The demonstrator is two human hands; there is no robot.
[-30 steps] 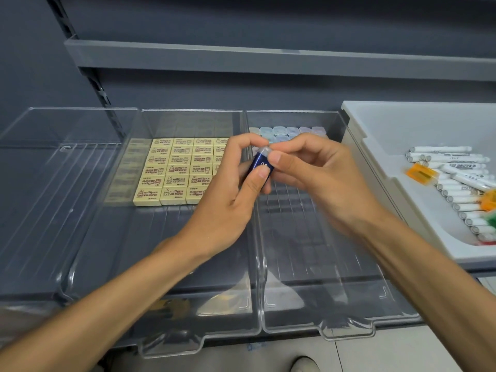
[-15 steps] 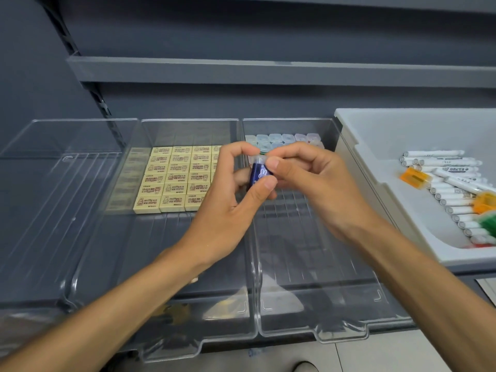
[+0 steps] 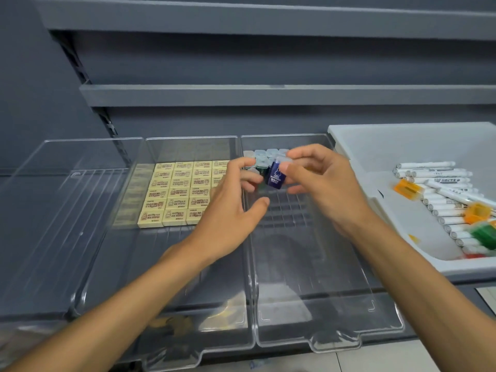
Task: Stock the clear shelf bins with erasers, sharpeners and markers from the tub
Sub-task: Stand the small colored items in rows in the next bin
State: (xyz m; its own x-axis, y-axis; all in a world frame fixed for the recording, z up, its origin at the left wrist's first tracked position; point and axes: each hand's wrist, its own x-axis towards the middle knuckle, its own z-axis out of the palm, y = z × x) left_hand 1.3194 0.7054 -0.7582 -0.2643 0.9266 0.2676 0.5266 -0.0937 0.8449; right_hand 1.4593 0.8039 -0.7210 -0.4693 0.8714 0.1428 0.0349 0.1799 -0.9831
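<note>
My right hand point(image 3: 326, 189) pinches a dark blue sharpener point(image 3: 276, 175) between thumb and fingers, upright, over the back of the right clear bin point(image 3: 316, 277). Just left of it, my left hand point(image 3: 228, 210) has its fingers spread and its thumb off the sharpener. A row of clear-capped sharpeners point(image 3: 264, 154) stands against that bin's back wall, partly hidden by my fingers. Cream erasers point(image 3: 174, 194) lie in neat rows in the middle bin point(image 3: 161, 277). The white tub point(image 3: 375, 162) on the right holds white markers point(image 3: 440, 181) and loose orange sharpeners point(image 3: 408, 187).
A third clear bin point(image 3: 53, 216) at the far left holds nothing. Grey shelf boards point(image 3: 268, 93) run above the bins. A green sharpener point(image 3: 485, 234) lies at the tub's right edge. The bins' front lips overhang the shelf edge.
My left thumb has come off the blue sharpener, which my right hand now holds alone. Both hands have shifted slightly right and farther back over the right bin.
</note>
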